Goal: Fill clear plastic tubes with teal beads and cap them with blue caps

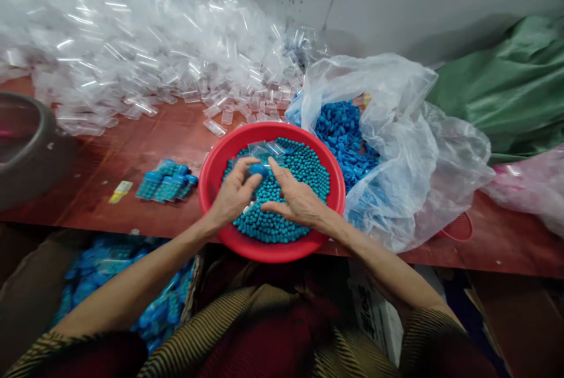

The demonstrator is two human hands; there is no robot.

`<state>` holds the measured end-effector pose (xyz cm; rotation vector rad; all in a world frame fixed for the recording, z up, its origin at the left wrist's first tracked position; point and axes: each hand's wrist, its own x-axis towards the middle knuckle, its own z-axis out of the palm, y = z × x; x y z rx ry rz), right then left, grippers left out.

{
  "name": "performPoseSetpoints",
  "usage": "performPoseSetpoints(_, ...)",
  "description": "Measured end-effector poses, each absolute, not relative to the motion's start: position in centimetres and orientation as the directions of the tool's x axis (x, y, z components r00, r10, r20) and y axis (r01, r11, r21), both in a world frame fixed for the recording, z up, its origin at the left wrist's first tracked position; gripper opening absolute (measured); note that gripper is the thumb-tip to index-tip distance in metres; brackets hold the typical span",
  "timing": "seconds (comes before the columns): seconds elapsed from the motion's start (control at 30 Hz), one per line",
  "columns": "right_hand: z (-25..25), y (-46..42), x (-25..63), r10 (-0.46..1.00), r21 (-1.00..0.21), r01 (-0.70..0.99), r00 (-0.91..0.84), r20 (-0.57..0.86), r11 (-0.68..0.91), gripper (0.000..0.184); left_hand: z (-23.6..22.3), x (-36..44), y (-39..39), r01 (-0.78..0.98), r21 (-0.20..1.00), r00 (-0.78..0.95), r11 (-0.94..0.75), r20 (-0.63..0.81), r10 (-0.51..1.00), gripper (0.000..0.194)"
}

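The rounded blue plastic piece (258,170) is near the centre of the frame, above the small round teal beads (282,222) in the round red plastic bowl (273,253). The left hand (232,194) is the nearer hand: its fingers pinch the piece, which lies to the right of them in the frame. The right hand (304,198) has its fingers spread, thumb well apart from index finger. The index fingertip points toward the upper left of the frame, just beside the piece; contact cannot be confirmed. Blur conceals the piece's long axis. Clear flat plastic cases (264,149) lie on the beads, higher in the frame than the piece. The bowl stands on the reddish-brown desk (176,125), with capped, bead-filled clear cases (165,181) to its left.
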<state>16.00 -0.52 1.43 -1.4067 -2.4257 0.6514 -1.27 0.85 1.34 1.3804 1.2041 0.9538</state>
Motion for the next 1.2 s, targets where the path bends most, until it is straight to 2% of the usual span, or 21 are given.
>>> performPoseSetpoints(0.07, 1.0, 0.1, 17.2, 0.881, -0.536, 0.749, -0.472, -0.019, 0.39, 0.074, 2.6, -4.1, 1.4, 0.221, 0.975, 0.059, 0.01, -0.024, 0.998, 0.033)
performPoseSetpoints(0.13, 0.2, 0.5, 18.2, 0.87, -0.518, 0.767, -0.485, -0.085, 0.377, 0.058, 3.1, -7.4, 2.0, 0.291, 0.957, -0.097, -0.012, 0.042, 0.994, 0.031)
performPoseSetpoints(0.2, -0.3, 0.6, 18.5, 0.835, -0.478, 0.786, -0.522, -0.173, 0.392, 0.045, 2.5, -10.7, 2.7, 0.374, 0.927, -0.219, 0.035, 0.052, 0.974, 0.032)
performPoseSetpoints(0.3, -0.2, 0.6, 17.5, 0.774, -0.4, 0.797, -0.574, -0.268, 0.452, 0.034, 0.5, -14.4, 3.9, 0.59, 0.798, -0.339, 0.127, 0.102, 0.935, 0.041)
performPoseSetpoints(0.4, 0.7, 0.9, 15.0, 0.736, -0.314, 0.787, -0.612, -0.29, 0.531, 0.03, -0.4, -15.5, 4.3, 0.784, 0.599, -0.367, 0.161, 0.239, 0.899, 0.052)
performPoseSetpoints(0.47, 1.1, 1.4, 13.3, 0.741, -0.28, 0.8, -0.598, -0.306, 0.531, 0.033, 0.1, -14.5, 3.8, 0.836, 0.54, -0.327, 0.101, 0.341, 0.881, 0.043)
performPoseSetpoints(0.53, 1.1, 2.2, 12.1, 0.745, -0.263, 0.822, -0.569, -0.348, 0.505, 0.033, 1.1, -12.6, 2.8, 0.857, 0.515, -0.204, -0.011, 0.359, 0.911, 0.031)
performPoseSetpoints(0.63, 0.6, 3.5, 12.2, 0.766, -0.243, 0.854, -0.52, -0.378, 0.46, 0.028, 2.3, -9.1, 1.2, 0.872, 0.447, 0.144, -0.197, 0.151, 0.978, 0.028)
performPoseSetpoints(0.7, 0.6, 4.2, 13.7, 0.82, -0.235, 0.882, -0.468, -0.33, 0.409, 0.029, 2.4, -6.8, 0.8, 0.895, 0.325, 0.336, -0.305, -0.045, 0.941, 0.027)
performPoseSetpoints(0.77, 1.0, 4.5, 15.9, 0.876, -0.219, 0.911, -0.401, -0.269, 0.35, 0.031, 2.1, -4.9, 1.2, 0.905, 0.193, 0.417, -0.378, -0.241, 0.876, 0.027)
performPoseSetpoints(0.83, 1.6, 4.4, 17.9, 0.907, -0.176, 0.936, -0.341, -0.245, 0.305, 0.033, 1.4, -3.6, 2.0, 0.898, 0.144, 0.438, -0.417, -0.398, 0.806, 0.027)
performPoseSetpoints(0.9, 1.9, 4.1, 19.3, 0.913, -0.123, 0.945, -0.325, -0.246, 0.303, 0.032, 0.5, -2.7, 3.0, 0.897, 0.171, 0.435, -0.407, -0.499, 0.749, 0.026)
performPoseSetpoints(0.97, 1.6, 3.7, 19.7, 0.898, -0.08, 0.936, -0.352, -0.263, 0.343, 0.032, -0.4, -2.1, 3.8, 0.917, 0.237, 0.398, -0.32, -0.539, 0.742, 0.021)
performPoseSetpoints(1.1, -0.4, 3.4, 18.9, 0.841, -0.02, 0.9, -0.416, -0.345, 0.436, 0.029, -2.1, -0.2, 4.5, 0.913, 0.373, 0.36, -0.165, -0.549, 0.754, 0.016)
performPoseSetpoints(1.2, -1.2, 3.6, 18.4, 0.835, -0.017, 0.906, -0.398, -0.38, 0.424, 0.03, -3.1, 2.2, 4.5, 0.891, 0.439, 0.364, -0.115, -0.539, 0.759, 0.015)
